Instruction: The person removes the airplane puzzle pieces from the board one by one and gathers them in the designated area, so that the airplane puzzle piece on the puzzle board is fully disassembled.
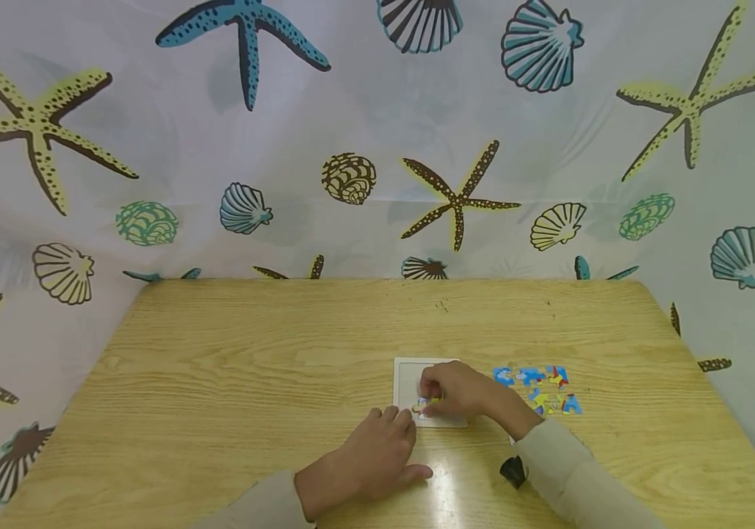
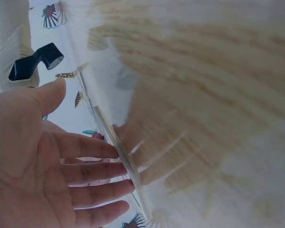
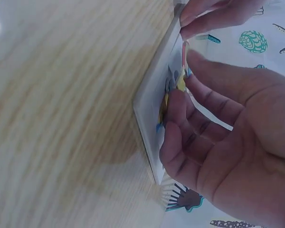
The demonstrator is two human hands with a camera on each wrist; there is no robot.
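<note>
A shallow white puzzle tray point(image 1: 397, 382) lies on the table in front of me. My right hand point(image 1: 460, 389) is over the tray's right side and pinches a small colourful jigsaw piece point(image 3: 184, 54) between thumb and fingers. Under those fingers, yellow and blue jigsaw pieces point(image 3: 162, 110) lie in the tray, partly hidden. My left hand point(image 1: 377, 452) touches the tray's near left edge with its fingertips; in the left wrist view its fingers are extended and the palm holds nothing.
Several loose jigsaw pieces point(image 1: 529, 376), blue, yellow and red, lie in two rows to the right of the tray. The wooden table point(image 1: 252, 353) reaches back to a curtain point(image 1: 364, 95) printed with starfish and shells. A black mount point(image 1: 513, 472) sits at the right wrist.
</note>
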